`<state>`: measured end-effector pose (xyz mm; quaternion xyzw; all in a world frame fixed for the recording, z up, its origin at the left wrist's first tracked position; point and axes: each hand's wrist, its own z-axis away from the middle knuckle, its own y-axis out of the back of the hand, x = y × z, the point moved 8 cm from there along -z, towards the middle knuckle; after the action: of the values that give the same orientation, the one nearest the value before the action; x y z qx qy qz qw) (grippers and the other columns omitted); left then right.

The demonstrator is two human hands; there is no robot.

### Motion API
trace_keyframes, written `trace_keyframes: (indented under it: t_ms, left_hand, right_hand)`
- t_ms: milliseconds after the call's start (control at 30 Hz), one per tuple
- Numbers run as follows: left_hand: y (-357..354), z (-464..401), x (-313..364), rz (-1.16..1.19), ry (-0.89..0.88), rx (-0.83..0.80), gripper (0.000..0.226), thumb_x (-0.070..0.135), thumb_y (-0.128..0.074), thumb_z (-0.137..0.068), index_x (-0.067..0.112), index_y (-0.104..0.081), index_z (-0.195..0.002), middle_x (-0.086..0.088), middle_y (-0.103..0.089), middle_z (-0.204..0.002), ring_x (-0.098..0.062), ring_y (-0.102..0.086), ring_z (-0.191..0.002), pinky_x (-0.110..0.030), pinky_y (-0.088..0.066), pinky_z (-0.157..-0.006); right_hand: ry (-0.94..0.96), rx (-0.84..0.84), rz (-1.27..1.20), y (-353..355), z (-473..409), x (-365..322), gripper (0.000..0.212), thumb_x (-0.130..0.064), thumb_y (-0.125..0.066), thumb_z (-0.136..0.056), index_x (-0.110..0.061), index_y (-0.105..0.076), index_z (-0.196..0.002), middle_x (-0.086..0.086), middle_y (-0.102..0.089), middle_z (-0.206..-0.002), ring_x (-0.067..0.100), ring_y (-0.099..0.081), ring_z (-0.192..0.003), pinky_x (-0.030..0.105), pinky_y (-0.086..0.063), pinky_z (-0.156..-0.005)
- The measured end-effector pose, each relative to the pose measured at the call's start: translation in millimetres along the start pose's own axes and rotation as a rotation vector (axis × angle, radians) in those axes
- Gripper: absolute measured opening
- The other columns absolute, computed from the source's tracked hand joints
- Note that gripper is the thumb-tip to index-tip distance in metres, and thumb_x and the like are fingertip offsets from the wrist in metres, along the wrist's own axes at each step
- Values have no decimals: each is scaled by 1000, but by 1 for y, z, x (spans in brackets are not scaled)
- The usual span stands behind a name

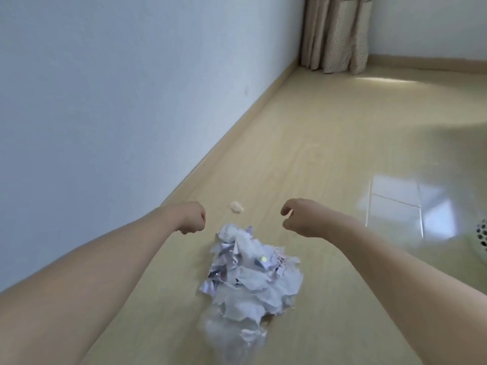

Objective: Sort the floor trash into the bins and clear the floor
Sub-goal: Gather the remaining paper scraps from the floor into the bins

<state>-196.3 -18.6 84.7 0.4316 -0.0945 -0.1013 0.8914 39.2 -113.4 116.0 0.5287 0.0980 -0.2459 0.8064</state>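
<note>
Trash: one crumpled paper heap (253, 275), one small wad (236, 206) between hands; left fingers (196, 223) curled together, right fingers (287, 209) loosely apart, both empty.

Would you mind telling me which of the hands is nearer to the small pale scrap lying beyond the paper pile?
Left. The left hand sits just left of the small scrap; the right hand is farther off to its right. Neither touches it.
</note>
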Motion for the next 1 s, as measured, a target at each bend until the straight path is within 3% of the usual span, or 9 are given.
trace_keyframes:
  t_ms: [67,167,367,467,533,600,700,833,1000]
  left_hand:
    - [-13,-19,-56,53,51,-22,30,7,-43,-88,6,-65,-108,-10,-67,-101,-22,-55,-71,-25,-41,-58]
    - [-41,-61,-94,127,7,54,30,15,-45,-92,17,-62,-116,-1,-61,-119,-18,-57,-98,-28,-46,-78]
    - [-79,-148,-45,458,-234,135,53,17,-42,-95,28,-33,-146,-11,-50,-127,-29,-53,-111,-34,-44,-91]
    - [-61,-193,-15,376,-347,228,57,31,-44,-98,39,-23,-149,-9,-45,-125,-29,-50,-111,-41,-41,-100]
    - [-56,-218,-4,222,-414,310,46,41,-46,-98,40,-35,-142,-2,-44,-117,-23,-52,-101,-37,-44,-90]
    - [-52,-227,0,60,-500,589,25,39,-48,-97,29,-56,-117,-1,-48,-101,-23,-55,-80,-33,-41,-68]
    - [-58,-223,-3,15,-567,858,11,25,-50,-90,18,-59,-90,0,-51,-82,-24,-49,-64,-33,-35,-58]
    - [-55,-225,-7,71,-519,891,17,21,-40,-89,14,-55,-86,-2,-55,-81,-26,-50,-64,-36,-40,-57]
    - [-51,-229,-8,123,-481,857,8,19,-47,-86,14,-53,-85,-1,-54,-78,-26,-49,-65,-36,-40,-58]
  right_hand:
    - [19,-32,-3,-31,-27,-34,38,-20,-52,-91,-17,-54,-129,2,-55,-129,20,-53,-110,27,-42,-86]
    - [-12,-62,-35,-66,-61,-65,38,-16,-48,-89,-18,-55,-126,1,-56,-125,17,-52,-97,27,-44,-81]
    - [-146,-33,-2,-90,-112,-49,37,-13,-44,-90,-15,-55,-126,2,-57,-124,19,-56,-99,28,-48,-85]
    - [-244,-17,-26,-98,-134,-23,37,-16,-46,-91,-15,-53,-128,3,-56,-124,18,-53,-93,28,-48,-83]
    - [-288,-30,-45,-109,-151,-10,37,-22,-49,-92,-15,-52,-129,3,-57,-122,18,-53,-91,27,-46,-79]
    - [-313,-73,-70,-123,-166,1,35,-28,-52,-93,-16,-53,-126,2,-59,-118,17,-54,-86,26,-44,-75]
    - [-310,-168,-188,-148,-179,10,23,-33,-57,-90,-16,-57,-106,1,-66,-97,16,-59,-74,32,-50,-69]
    - [-274,-184,-296,-160,-188,14,10,-26,-64,-85,-23,-56,-79,-2,-62,-78,17,-58,-65,31,-52,-63]
    - [-254,-147,-292,-154,-197,16,11,-21,-56,-89,-20,-56,-78,-3,-62,-74,15,-58,-64,28,-49,-62]
